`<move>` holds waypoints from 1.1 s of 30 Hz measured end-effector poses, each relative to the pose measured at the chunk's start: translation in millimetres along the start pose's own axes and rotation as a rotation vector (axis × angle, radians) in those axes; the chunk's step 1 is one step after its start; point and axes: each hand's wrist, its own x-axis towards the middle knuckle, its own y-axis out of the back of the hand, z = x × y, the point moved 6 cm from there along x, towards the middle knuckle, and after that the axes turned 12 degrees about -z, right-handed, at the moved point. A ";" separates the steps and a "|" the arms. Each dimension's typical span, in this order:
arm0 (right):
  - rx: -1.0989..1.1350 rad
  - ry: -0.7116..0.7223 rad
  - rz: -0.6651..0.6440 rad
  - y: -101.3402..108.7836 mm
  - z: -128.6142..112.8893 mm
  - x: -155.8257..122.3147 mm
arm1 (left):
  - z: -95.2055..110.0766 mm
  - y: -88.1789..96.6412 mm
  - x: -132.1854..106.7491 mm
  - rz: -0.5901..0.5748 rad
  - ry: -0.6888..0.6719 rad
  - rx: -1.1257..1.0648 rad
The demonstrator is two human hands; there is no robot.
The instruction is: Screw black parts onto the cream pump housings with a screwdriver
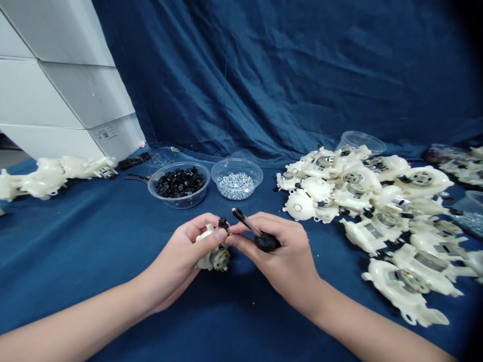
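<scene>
- Head view, and there it was: the left hand (pixel 175 256) curled closed around a white plastic housing (pixel 206 257), held in the air between both hands above a blue cloth (pixel 75 296).
- The right hand (pixel 273 246) was closed on a small screwdriver (pixel 265 242), its long axis slanting up and left, its far end just beside a small black part (pixel 223 223).
- Fingers hid much of the housing, and that black part was too small to make out.
- A metal motor end (pixel 220 258) showed at the housing's lower side.
- Behind, one clear plastic tub (pixel 151 185) held black pieces (pixel 180 182); another clear plastic tub (pixel 237 160) held silver screws (pixel 234 186).
- More white housings (pixel 362 201) lay heaped to the right!
</scene>
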 end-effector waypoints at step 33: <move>0.153 -0.398 -0.133 -7.6 12.5 -5.3 | 27.8 5.4 -8.9 0.074 -0.367 0.625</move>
